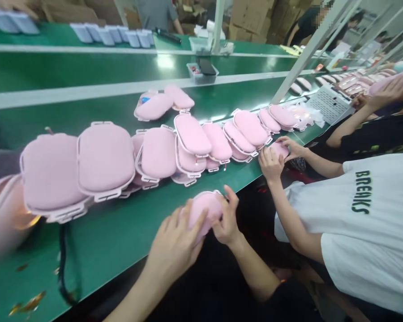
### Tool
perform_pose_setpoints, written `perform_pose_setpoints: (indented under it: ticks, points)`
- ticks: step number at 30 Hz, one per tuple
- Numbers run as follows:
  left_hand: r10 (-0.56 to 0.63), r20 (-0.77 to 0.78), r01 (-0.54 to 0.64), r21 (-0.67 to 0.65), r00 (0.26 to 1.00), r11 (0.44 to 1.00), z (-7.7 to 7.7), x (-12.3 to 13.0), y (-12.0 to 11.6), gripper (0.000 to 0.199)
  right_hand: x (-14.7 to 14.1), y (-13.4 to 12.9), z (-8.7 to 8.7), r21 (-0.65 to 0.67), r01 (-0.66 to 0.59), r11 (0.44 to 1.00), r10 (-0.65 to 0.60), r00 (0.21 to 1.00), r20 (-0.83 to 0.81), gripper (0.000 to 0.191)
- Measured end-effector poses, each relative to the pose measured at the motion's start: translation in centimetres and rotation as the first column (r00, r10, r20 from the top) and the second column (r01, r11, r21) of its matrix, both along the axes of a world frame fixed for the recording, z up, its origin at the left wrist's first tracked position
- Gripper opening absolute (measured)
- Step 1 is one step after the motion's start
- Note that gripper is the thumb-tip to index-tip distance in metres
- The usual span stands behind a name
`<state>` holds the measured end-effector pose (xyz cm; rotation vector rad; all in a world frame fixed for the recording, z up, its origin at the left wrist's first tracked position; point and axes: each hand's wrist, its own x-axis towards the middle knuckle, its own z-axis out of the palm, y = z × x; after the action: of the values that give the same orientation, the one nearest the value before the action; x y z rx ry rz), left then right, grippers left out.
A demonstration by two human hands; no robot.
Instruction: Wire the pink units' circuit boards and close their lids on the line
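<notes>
Just off the near edge of the green bench, both my hands hold a rounded pink padded piece (206, 210) with a pale rim. My left hand (174, 239) wraps over its near side, fingers spread across the pink face. On the other side, my right hand (226, 219) grips the rim between thumb and fingers. Beyond them lies a long overlapping row of similar pink pieces (159, 152) with white tabbed frames. Larger ones (105, 158) are at the row's left end. Thin wire ends show on some. The underside of the held piece is hidden.
A co-worker in a white shirt (372, 214) handles another pink piece (279, 151) to the right. A black cable (63, 268) and gold foil scraps (30, 304) lie at left. Farther back are a clear tub (201, 76), a slanting post (302, 58) and pale blue parts (107, 35).
</notes>
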<state>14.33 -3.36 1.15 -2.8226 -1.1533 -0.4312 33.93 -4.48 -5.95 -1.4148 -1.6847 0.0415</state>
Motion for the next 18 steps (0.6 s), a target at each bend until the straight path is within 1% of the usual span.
perform_pose_setpoints:
  ticks: [1, 2, 3, 4, 5, 6, 7, 8, 9, 10, 11, 12, 13, 14, 15, 16, 17, 18]
  points:
    - [-0.077, 0.016, 0.077, 0.007, 0.997, 0.997, -0.2, 2.1, 1.4, 0.058, 1.1, -0.3, -0.9, 0.060, 0.145, 0.988, -0.142, 0.989, -0.051, 0.058]
    - [-0.141, 0.027, 0.141, 0.014, 0.990, 0.990, -0.3, 4.4, 2.8, 0.055, 2.2, -0.3, -1.7, 0.104, 0.267, 0.958, -0.258, 0.962, -0.094, 0.056]
    - [-0.186, 0.033, 0.186, 0.023, 0.982, 0.982, -0.4, 6.6, 4.3, 0.052, 3.2, -0.1, -2.3, 0.132, 0.355, 0.925, -0.340, 0.932, -0.123, 0.055]
    - [-0.214, 0.038, 0.213, 0.032, 0.976, 0.977, -0.4, 8.5, 5.5, 0.052, 4.2, 0.4, -2.6, 0.148, 0.407, 0.901, -0.389, 0.911, -0.137, 0.054]
    - [-0.229, 0.042, 0.227, 0.044, 0.973, 0.973, -0.3, 10.0, 6.4, 0.052, 5.3, 1.0, -2.6, 0.155, 0.429, 0.890, -0.410, 0.901, -0.139, 0.054]
    - [-0.242, 0.049, 0.239, 0.055, 0.969, 0.969, 0.1, 11.0, 7.0, 0.053, 6.5, 1.7, -2.2, 0.155, 0.428, 0.890, -0.411, 0.902, -0.134, 0.054]
    - [-0.259, 0.056, 0.255, 0.064, 0.964, 0.965, 0.6, 11.3, 7.2, 0.054, 7.8, 2.4, -1.5, 0.151, 0.421, 0.895, -0.405, 0.906, -0.124, 0.052]
    - [-0.283, 0.060, 0.278, 0.072, 0.957, 0.958, 1.5, 11.0, 7.3, 0.054, 9.4, 2.9, -0.4, 0.142, 0.406, 0.903, -0.393, 0.913, -0.110, 0.049]
    - [-0.314, 0.071, 0.309, 0.078, 0.947, 0.948, 2.6, 10.2, 7.3, 0.052, 11.2, 3.3, 0.8, 0.131, 0.388, 0.912, -0.378, 0.921, -0.096, 0.047]
    - [-0.344, 0.091, 0.337, 0.083, 0.935, 0.938, 3.9, 9.0, 7.7, 0.046, 13.2, 3.5, 2.2, 0.118, 0.363, 0.924, -0.357, 0.931, -0.074, 0.045]
    - [-0.351, 0.122, 0.343, 0.082, 0.929, 0.936, 5.5, 7.6, 8.5, 0.040, 15.3, 3.6, 3.7, 0.106, 0.339, 0.935, -0.335, 0.941, -0.049, 0.045]
    - [-0.320, 0.184, 0.312, 0.073, 0.929, 0.947, 7.1, 6.2, 10.1, 0.036, 17.4, 3.6, 5.1, 0.099, 0.319, 0.943, -0.318, 0.948, -0.023, 0.045]
    - [-0.243, 0.237, 0.239, 0.045, 0.941, 0.970, 8.8, 5.0, 12.5, 0.034, 19.1, 3.5, 6.3, 0.085, 0.280, 0.956, -0.283, 0.958, 0.034, 0.038]
    - [-0.092, 0.254, 0.098, -0.010, 0.963, 0.995, 10.2, 4.0, 15.6, 0.037, 20.5, 3.5, 7.3, 0.073, 0.247, 0.966, -0.253, 0.964, 0.086, 0.032]
    - [0.081, 0.185, -0.067, -0.080, 0.979, 0.995, 11.3, 3.3, 19.2, 0.043, 21.2, 3.5, 8.0, 0.063, 0.224, 0.973, -0.230, 0.966, 0.115, 0.040]
    - [0.217, 0.046, -0.207, -0.167, 0.975, 0.964, 12.0, 2.9, 23.2, 0.052, 21.4, 3.6, 8.5, 0.054, 0.174, 0.983, -0.182, 0.964, 0.196, 0.050]
    - [0.260, -0.004, -0.256, -0.195, 0.966, 0.947, 12.1, 2.7, 27.2, 0.062, 20.9, 3.7, 8.7, 0.061, 0.115, 0.992, -0.128, 0.933, 0.336, 0.058]
    - [0.281, -0.021, -0.279, -0.202, 0.960, 0.939, 11.8, 2.8, 31.0, 0.071, 20.0, 4.0, 8.8, 0.077, 0.042, 0.996, -0.076, 0.850, 0.522, 0.060]
